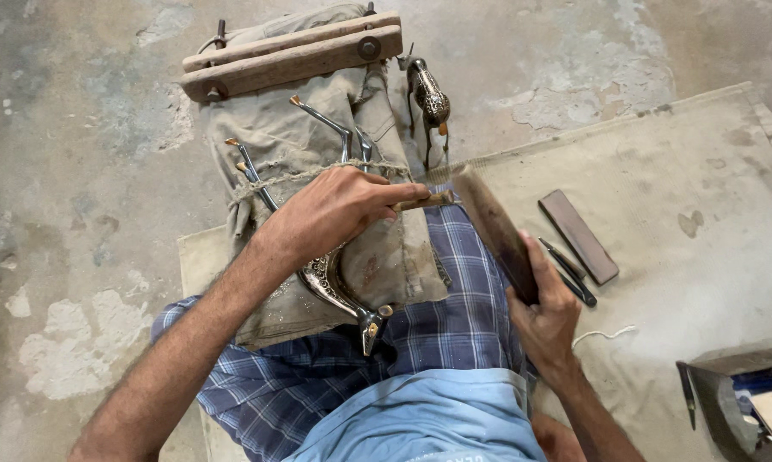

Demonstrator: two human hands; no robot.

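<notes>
Near edge: light blue shirt hem (420,419), then blue checked cloth (454,334) over the lap. Person is seated on a beige mat (702,171) on the bare concrete floor (78,171).

Right hand (544,312): closed around the lower end of a dark wooden mallet (497,231). Mallet angles up and to the left, its upper end just beside the tail of the chisel.

Left hand (334,214): fingers wrapped around a small wood-handled chisel (424,202), handle end sticking out to the right. Tip hidden under the hand, can't tell where it touches.

Hands are apart, each clamped on its own tool.

Workpiece: curved metal animal figure (334,291) with engraved body, lying on a folded khaki cloth pad (300,145) over the lap. Head end points toward the person at the pad's near edge; thin legs (322,120) run away from the person across the pad. Left hand rests on top of its middle.

Right of the mallet, on the mat: flat dark sharpening stone (579,235), two thin dark tools (567,272) just beside it, a bit of white string (604,335) nearer in. Lower right corner: open dark box (728,393).

Far side: second metal animal figure (427,94) standing just past the pad, beside a wooden clamp (292,56) of two bolted bars lying across the pad's far end.
</notes>
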